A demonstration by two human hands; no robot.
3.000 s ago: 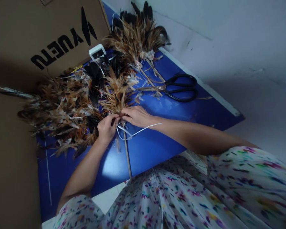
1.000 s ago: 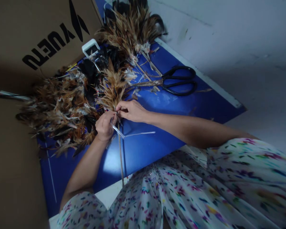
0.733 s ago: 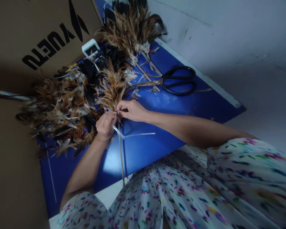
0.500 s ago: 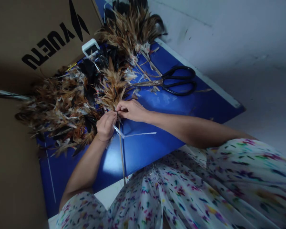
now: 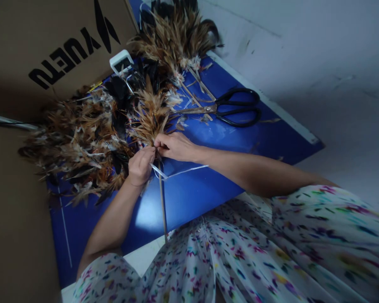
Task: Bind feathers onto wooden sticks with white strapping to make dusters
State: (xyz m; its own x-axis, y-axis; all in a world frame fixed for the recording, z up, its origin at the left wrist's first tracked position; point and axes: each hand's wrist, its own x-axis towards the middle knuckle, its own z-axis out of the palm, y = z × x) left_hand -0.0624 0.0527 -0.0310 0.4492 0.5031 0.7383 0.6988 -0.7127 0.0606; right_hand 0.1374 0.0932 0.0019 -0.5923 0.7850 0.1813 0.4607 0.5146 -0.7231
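Observation:
A thin stick (image 5: 162,202) runs up from the near edge of the blue table to a tuft of brown feathers (image 5: 150,113). At the base of that tuft my left hand (image 5: 141,165) and my right hand (image 5: 174,146) meet, fingertips almost touching. Both hands are closed in pinches, and what lies between the fingers is too small to make out. A white strip (image 5: 186,170) hangs below my left hand and trails right across the stick. Just left of the tuft lies a large heap of loose feathers (image 5: 85,143).
Black-handled scissors (image 5: 236,107) lie right of the tuft on the blue table (image 5: 281,143). Behind is a bigger feather bundle (image 5: 177,38) on sticks. A white-framed device (image 5: 121,62) stands by a cardboard box (image 5: 12,38). A pale wall (image 5: 328,54) is at the right.
The free end of the white strip has risen slightly towards my right forearm. Both hands remain at the base of the tuft, almost unmoved.

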